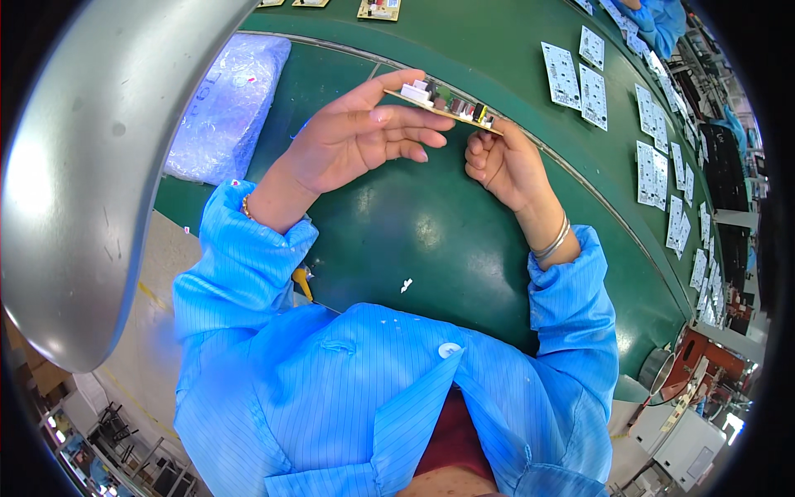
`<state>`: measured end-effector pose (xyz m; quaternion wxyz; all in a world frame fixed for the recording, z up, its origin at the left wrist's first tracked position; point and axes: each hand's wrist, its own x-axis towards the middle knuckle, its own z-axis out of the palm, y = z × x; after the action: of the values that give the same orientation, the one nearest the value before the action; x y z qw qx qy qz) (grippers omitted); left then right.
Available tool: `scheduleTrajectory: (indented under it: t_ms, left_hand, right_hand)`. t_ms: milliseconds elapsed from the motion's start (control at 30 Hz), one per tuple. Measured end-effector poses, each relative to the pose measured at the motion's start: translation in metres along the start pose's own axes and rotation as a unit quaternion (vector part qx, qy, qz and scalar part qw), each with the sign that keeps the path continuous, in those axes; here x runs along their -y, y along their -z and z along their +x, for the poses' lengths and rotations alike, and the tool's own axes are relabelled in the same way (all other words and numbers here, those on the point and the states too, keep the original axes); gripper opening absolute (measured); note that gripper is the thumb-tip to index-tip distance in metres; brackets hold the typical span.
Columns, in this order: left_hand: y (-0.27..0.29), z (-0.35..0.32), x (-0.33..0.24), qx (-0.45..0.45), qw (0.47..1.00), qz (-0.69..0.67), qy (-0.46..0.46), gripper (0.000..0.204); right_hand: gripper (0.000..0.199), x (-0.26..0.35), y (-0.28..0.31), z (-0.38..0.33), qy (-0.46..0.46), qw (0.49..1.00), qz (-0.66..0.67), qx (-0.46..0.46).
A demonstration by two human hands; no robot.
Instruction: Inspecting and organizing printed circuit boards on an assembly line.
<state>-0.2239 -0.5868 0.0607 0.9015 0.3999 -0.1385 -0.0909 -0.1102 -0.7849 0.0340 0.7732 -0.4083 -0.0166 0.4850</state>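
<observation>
A circuit board (451, 108) with white connectors and small upright components is held up above the green work table (397, 224), seen nearly edge-on. At its left end, my left hand (356, 132) grips it between thumb and forefinger, the other fingers stretched out below. My right hand (507, 161) pinches the board's right end, with its remaining fingers curled in. The board's underside is hidden from view.
A bubble-wrap packet (228, 108) lies left, beside a large grey metal lamp-like body (74, 182). Many white circuit boards (561, 74) lie on the green conveyor (497, 50) beyond. A yellow-orange pointed tool (302, 282) and a white scrap (406, 285) are near me. Another person's blue sleeve (662, 29) shows far right.
</observation>
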Motion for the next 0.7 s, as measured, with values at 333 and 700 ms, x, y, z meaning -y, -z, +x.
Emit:
scheduleTrajectory:
  t_ms: [333,700]
  left_hand:
    - [-0.019,-0.004,0.003,0.025,0.998,0.054,0.02,0.074]
    - [0.004,0.001,0.001,-0.267,0.958,-0.047,-0.092,0.036]
  right_hand:
    - [0.031,0.002,0.001,0.0,0.019,0.997,0.044,0.062]
    - [0.018,0.017,-0.005,0.027,0.106,0.981,0.095,0.131]
